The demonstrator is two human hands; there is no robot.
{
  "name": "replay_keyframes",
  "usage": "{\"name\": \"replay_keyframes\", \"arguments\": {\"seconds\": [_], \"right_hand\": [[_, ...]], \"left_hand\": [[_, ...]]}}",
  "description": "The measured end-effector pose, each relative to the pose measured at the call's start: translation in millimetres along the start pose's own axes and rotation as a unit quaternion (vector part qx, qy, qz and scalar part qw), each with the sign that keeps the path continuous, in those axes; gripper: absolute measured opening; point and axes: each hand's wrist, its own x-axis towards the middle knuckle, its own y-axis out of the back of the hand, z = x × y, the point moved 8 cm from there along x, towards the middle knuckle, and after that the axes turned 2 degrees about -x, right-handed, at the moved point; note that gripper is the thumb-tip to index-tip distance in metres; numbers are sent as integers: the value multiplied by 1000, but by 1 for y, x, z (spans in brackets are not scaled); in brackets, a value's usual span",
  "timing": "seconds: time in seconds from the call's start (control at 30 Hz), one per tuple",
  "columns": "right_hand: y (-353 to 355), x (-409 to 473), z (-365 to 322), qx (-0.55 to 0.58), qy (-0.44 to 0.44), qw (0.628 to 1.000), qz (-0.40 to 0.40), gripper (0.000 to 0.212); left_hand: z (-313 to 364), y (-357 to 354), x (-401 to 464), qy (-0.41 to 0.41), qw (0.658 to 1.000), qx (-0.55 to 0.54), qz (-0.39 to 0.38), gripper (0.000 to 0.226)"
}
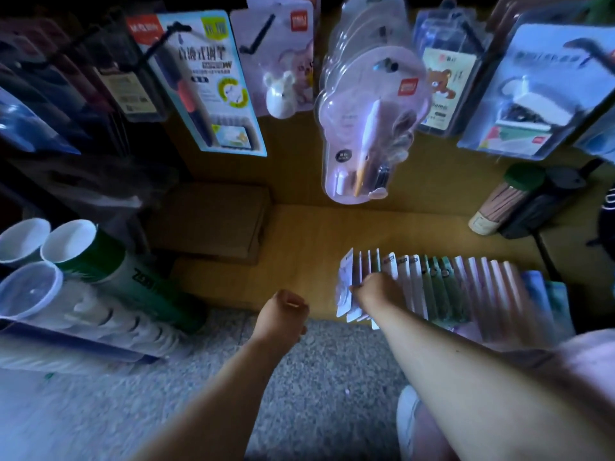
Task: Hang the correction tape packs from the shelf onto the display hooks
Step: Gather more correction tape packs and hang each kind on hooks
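A row of correction tape packs [442, 281] stands on edge on the low wooden shelf [299, 247], in white, green, pink and blue. My right hand [376, 291] reaches into the left end of the row and pinches the leftmost white packs [346, 281]. My left hand [283, 314] hovers at the shelf's front edge with its fingers curled and nothing in it. Above, purple blister packs [366, 121] hang stacked on a display hook [386, 64]. A bare black hook [256, 34] juts out to their left.
Stacked plastic cups [43, 271] and a green-labelled tube lie at the left. Cardboard boxes [213, 221] sit at the shelf's back left. Pen packs [206, 81] and other stationery cards hang above. A tube of sticks [502, 201] lies at the right. Grey carpet [299, 377] lies below.
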Motion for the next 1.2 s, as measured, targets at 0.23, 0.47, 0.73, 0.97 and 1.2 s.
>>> {"name": "replay_keyframes", "arguments": {"seconds": [0.23,0.47,0.73,0.97,1.2], "right_hand": [[-13,12,-2,6,14,999,50,29],[-15,12,-10,21,39,999,32,26],[-46,-25,-30,244,117,947,-171,17],[-13,-7,1,139,61,986,68,20],[-3,-2,15,5,9,991,137,26]], "left_hand": [[-18,-7,2,28,999,13,-23,14],[-24,2,9,32,999,-10,-8,11],[-32,1,11,74,954,-289,-31,14],[-42,1,11,92,933,-348,-31,35],[-47,0,14,102,925,-365,-37,38]]}}
